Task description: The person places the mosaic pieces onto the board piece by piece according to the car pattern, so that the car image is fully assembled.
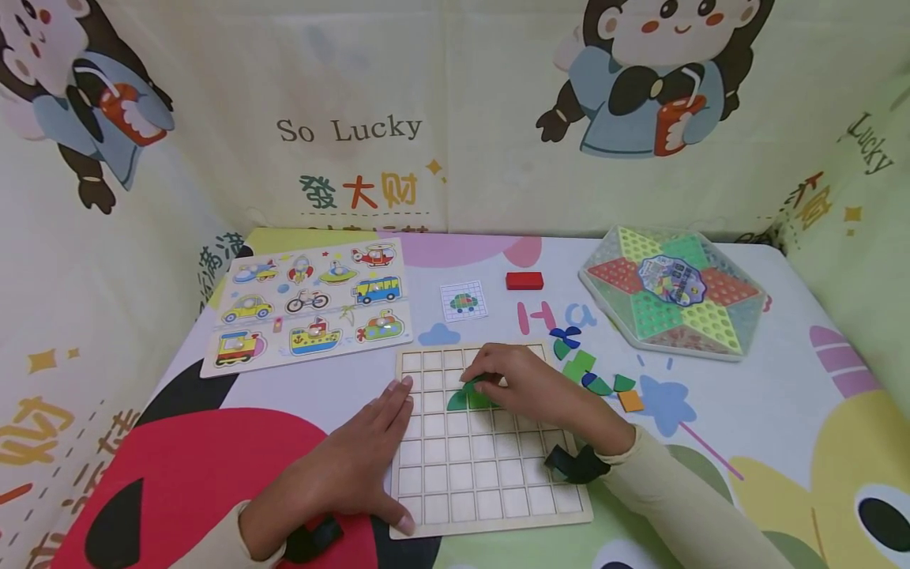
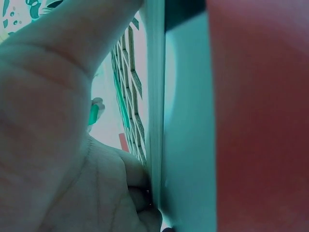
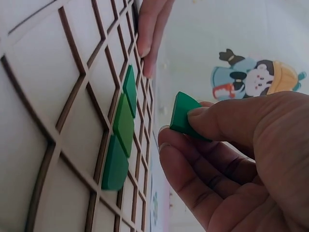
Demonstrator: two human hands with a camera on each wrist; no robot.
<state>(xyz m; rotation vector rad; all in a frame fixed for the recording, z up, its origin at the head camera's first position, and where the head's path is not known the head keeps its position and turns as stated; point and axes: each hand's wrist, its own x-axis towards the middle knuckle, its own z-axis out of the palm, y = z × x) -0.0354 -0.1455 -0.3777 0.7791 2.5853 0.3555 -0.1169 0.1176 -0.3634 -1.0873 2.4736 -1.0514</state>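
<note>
A wooden grid board [image 1: 486, 504] with square cells lies in front of me. Along its left edge my left hand [image 1: 344, 462] rests with fingers extended and thumb at the lower corner. Over the upper part of the board, my right hand [image 1: 529, 386] pinches a dark green tile [image 3: 183, 115] with a curved side between thumb and fingers. Just below that tile, three pieces sit in a row in the grid: a light green tile [image 3: 124, 126] between a dark green tile [image 3: 129, 91] and another dark green tile [image 3: 116, 166]. The right hand partly covers this row in the head view.
Loose green, blue and orange tiles [image 1: 629, 401] lie right of the board. Behind it are a small card [image 1: 464, 301] with a green car picture and a red block [image 1: 524, 280]. A vehicle puzzle board [image 1: 245, 316] stands back left, a clear hexagonal box [image 1: 675, 292] back right.
</note>
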